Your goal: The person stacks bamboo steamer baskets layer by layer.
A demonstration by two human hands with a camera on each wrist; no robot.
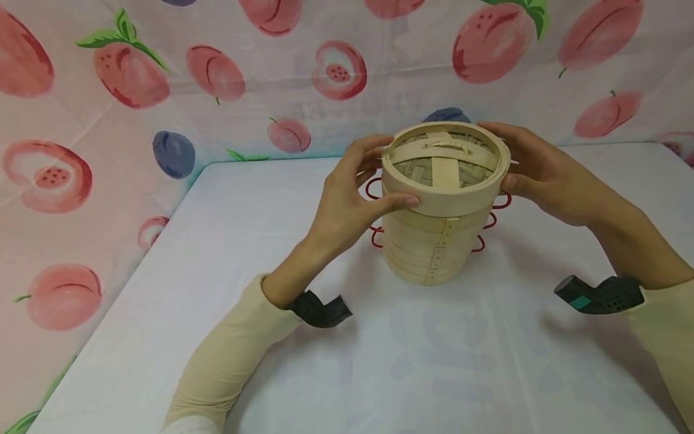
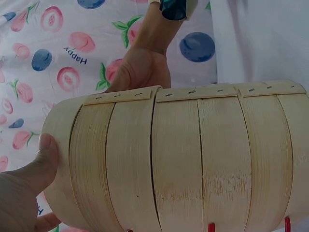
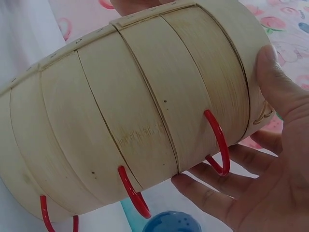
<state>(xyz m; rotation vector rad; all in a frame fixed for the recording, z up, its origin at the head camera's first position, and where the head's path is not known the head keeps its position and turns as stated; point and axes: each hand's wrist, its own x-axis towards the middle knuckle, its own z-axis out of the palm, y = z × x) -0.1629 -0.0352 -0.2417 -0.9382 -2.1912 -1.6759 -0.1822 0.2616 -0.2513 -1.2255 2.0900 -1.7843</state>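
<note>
A round bamboo steamer (image 1: 414,244) of stacked tiers stands on the white table, topped by its woven lid (image 1: 447,204). Thin red loop handles (image 3: 219,140) stick out from both sides of the tiers. My left hand (image 1: 347,199) grips the lid's left side, thumb across the front of its rim and fingers around the back. From the right, my right hand (image 1: 558,175) holds the lid's edge, its thumb (image 3: 277,77) on the rim and the other fingers behind and beside the upper tier. The lid sits on the top tier; the steamer's inside is hidden.
A white cloth covers the table (image 1: 260,241). Behind it and to the left hangs a pink fruit-print curtain (image 1: 217,120), close to the table's back edge. Each wrist carries a small black camera (image 1: 322,309).
</note>
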